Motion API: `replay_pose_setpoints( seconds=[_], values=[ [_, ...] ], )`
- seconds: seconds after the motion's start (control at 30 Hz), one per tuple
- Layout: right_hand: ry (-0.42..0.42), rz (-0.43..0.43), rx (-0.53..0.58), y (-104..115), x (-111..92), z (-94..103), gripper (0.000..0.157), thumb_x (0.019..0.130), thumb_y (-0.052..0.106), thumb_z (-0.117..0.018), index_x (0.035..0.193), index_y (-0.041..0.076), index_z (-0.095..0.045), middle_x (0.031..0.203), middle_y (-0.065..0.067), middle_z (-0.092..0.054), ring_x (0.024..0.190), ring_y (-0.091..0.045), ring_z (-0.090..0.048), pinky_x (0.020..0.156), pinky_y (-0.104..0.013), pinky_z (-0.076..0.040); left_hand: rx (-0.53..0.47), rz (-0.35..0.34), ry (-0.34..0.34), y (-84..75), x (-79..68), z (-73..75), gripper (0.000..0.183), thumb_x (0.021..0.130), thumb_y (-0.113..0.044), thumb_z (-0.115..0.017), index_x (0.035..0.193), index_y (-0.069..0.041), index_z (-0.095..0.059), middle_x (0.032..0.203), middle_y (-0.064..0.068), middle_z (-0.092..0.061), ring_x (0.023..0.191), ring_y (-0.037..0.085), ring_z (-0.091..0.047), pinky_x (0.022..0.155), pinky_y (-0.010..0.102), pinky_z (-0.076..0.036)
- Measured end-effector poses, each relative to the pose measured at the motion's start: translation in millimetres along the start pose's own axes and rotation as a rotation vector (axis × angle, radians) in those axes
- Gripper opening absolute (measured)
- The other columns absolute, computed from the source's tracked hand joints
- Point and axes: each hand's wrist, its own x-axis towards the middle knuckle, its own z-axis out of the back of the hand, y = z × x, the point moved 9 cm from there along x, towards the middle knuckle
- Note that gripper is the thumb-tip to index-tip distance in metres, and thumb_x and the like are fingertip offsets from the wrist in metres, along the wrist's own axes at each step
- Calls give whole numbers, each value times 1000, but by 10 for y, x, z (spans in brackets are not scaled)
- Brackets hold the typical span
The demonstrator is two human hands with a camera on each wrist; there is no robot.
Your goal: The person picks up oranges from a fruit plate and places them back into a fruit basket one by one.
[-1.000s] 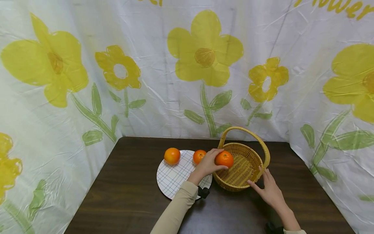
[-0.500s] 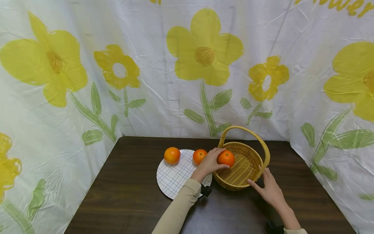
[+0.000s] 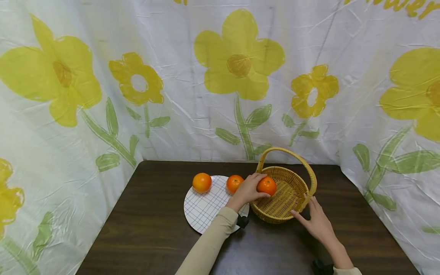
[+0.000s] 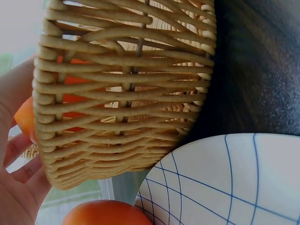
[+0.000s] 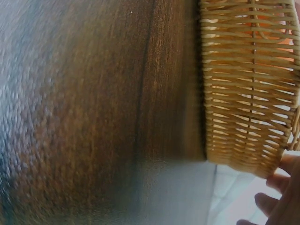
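Note:
My left hand [image 3: 246, 191] holds an orange [image 3: 266, 186] between thumb and fingers, just inside the left rim of a round wicker basket [image 3: 282, 219]. In the left wrist view, that orange [image 4: 77, 93] shows through the basket's weave [image 4: 126, 126]. On the basket's right side, my right hand [image 3: 320, 225] grips the rim near the foot of the arched handle, thumb toward the front. The right wrist view has the right hand's fingers [image 5: 267, 204] at the basket wall [image 5: 248, 103], only partly visible. The basket stands upright on the table.
Left of the basket lies a round white plate [image 3: 203, 212] with a blue grid. Two oranges stay there, one [image 3: 202, 183] at its upper left edge, another [image 3: 234, 184] beside my left hand. A flowered curtain [image 3: 185, 137] hangs behind the dark wooden table [image 3: 137, 221].
My left hand has moved slightly right with the orange, a little farther over the basket's inside. The right hand and the basket have stayed in place.

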Motion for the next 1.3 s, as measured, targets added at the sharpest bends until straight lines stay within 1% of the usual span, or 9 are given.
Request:
replay_pose_setpoints(
  seconds=[0.13,0.3,0.53,0.67,0.87,1.03,1.2,1.3],
  values=[
    [4,-4,-2,4,0,-1,89,86,58,-51,149,7,-15,149,-32,-10,126,-59,-20,90,-74,-25,13,1,17,6,21,-31,75,77,-48,-71,140,-21,-42,136,2,-46,116,21,-49,89,35,-48],
    [-4,-4,-4,9,3,3,89,86,59,-52,149,7,-17,148,-32,-11,126,-59,-20,91,-73,-25,22,11,29,20,42,-67,75,76,-49,-70,140,-20,-42,136,2,-46,116,21,-48,89,35,-48],
    [-21,4,-3,0,12,5,88,86,59,-52,148,7,-18,148,-32,-13,126,-58,-23,90,-73,-26,65,46,8,42,75,-117,75,76,-52,-69,139,-22,-42,135,0,-46,116,21,-49,89,35,-48],
    [-26,7,-7,-3,15,4,88,85,60,-52,148,7,-18,147,-32,-14,125,-58,-23,90,-73,-26,81,47,-6,24,88,-134,75,76,-52,-69,138,-21,-44,133,0,-48,114,21,-50,88,35,-48],
    [-28,11,2,4,15,6,88,86,58,-53,148,7,-19,147,-33,-14,125,-60,-22,93,-72,-22,86,51,-15,12,93,-153,75,75,-51,-70,138,-21,-44,132,1,-49,113,21,-50,87,35,-49],
    [-19,4,4,8,10,7,88,86,58,-53,148,6,-19,147,-33,-14,125,-59,-22,95,-72,-22,92,45,-22,16,95,-174,74,75,-50,-71,138,-21,-44,132,1,-49,113,20,-50,87,35,-49],
    [-14,5,12,24,6,15,87,86,58,-53,148,6,-19,147,-33,-14,126,-58,-22,96,-71,-21,87,28,-52,17,96,-183,73,74,-49,-73,136,-21,-46,130,1,-50,114,20,-51,88,34,-48],
    [-11,6,10,26,3,14,88,86,58,-53,148,6,-18,147,-33,-13,126,-57,-22,97,-70,-20,84,15,-64,14,93,-194,71,75,-48,-72,135,-19,-48,130,1,-51,115,19,-50,89,34,-48]
  ],
)
